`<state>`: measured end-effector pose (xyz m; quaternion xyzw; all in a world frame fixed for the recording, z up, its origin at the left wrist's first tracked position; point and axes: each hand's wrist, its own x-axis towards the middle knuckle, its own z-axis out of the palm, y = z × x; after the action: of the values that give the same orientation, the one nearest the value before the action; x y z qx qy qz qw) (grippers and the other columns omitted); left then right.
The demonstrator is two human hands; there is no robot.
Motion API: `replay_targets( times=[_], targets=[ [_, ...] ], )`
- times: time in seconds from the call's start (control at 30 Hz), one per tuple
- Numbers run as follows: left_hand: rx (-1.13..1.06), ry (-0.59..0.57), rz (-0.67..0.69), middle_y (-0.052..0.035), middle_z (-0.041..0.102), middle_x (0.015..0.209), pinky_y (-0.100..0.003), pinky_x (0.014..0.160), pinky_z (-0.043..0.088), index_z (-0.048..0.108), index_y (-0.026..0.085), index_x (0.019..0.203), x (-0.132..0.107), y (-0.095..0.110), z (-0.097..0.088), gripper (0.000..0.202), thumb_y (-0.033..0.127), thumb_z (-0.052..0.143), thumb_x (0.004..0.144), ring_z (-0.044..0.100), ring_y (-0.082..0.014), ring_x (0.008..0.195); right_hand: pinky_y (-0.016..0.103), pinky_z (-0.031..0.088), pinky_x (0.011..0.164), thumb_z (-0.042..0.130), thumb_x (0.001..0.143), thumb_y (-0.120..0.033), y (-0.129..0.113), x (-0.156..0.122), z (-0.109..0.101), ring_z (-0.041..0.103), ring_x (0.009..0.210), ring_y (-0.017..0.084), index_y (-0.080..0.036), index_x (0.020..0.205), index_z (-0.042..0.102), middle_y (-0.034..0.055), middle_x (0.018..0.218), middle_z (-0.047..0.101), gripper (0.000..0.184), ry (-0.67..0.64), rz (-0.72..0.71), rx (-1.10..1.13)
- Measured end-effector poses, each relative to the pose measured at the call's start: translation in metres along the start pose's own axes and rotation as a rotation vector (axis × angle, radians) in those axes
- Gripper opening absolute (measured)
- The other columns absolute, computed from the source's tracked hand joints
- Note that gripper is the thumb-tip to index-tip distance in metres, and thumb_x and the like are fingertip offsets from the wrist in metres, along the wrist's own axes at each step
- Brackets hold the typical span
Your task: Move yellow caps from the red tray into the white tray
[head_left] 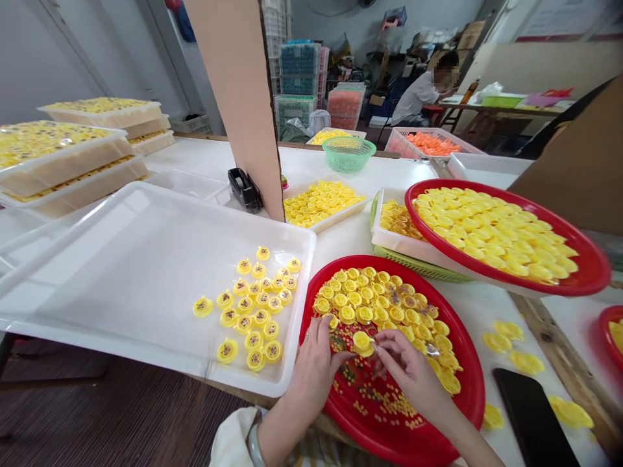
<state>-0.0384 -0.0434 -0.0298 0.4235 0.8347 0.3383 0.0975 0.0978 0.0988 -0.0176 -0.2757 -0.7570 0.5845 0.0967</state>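
Observation:
My right hand (409, 368) pinches a small round yellow plastic piece (363, 344) by its side tab, over a red round tray (470, 389). My left hand (314, 363) is at the tray's left side with thumb and forefinger apart. Its thumb tip comes close to the held piece, and another yellow piece (333, 322) lies by its forefinger tip. Rows of similar yellow pieces (365, 296) fill the far part of the red tray. Tiny yellow beads (396, 403) and some dark green ones are scattered across its near part.
A white tray (146, 279) at left has several yellow pieces with dark printed centres (244, 303). Another red tray (596, 272) of yellow pieces rests on a white tray at right. A black phone (535, 421), tape dispenser (244, 190) and cardboard panel (243, 97) stand nearby. A person (418, 97) sits behind.

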Motion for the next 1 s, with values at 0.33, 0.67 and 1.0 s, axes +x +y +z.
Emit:
replay_targets(
  times=[0.33,0.67,1.0],
  targets=[
    [0.240,0.172,-0.107,-0.0198,0.053,0.129,-0.044,0.089,0.052,0.042,0.013,0.132,0.006,-0.003,0.017,0.043,0.007,0.042,0.090,0.062,-0.0307,0.110,0.034,0.058,0.075,0.040,0.099,-0.030,-0.035,0.040,0.005,0.070,0.087,0.020,-0.025,0.110,0.051,0.0040,0.099,0.069,0.017,0.001,-0.412,-0.578],
    [0.238,0.040,-0.128,-0.0158,0.052,0.131,-0.036,0.088,0.050,0.048,0.016,0.125,0.003,-0.001,0.016,0.045,-0.004,0.039,0.085,0.063,-0.0235,0.103,0.030,0.060,0.068,0.032,0.100,-0.016,-0.034,0.040,0.013,0.072,0.078,0.020,-0.013,0.110,0.054,0.0107,0.092,0.072,0.025,0.059,-0.791,-1.051],
    [0.008,-0.096,-0.070,-0.0103,0.057,0.109,-0.042,0.091,0.051,0.053,0.015,0.108,0.012,0.009,0.004,0.020,0.008,0.052,0.089,0.057,-0.0268,0.106,0.032,0.061,0.070,0.032,0.092,-0.003,-0.029,0.024,0.000,0.071,0.084,0.022,-0.006,0.116,0.056,0.0140,0.096,0.072,0.034,0.073,-0.909,-1.277]
  ],
)
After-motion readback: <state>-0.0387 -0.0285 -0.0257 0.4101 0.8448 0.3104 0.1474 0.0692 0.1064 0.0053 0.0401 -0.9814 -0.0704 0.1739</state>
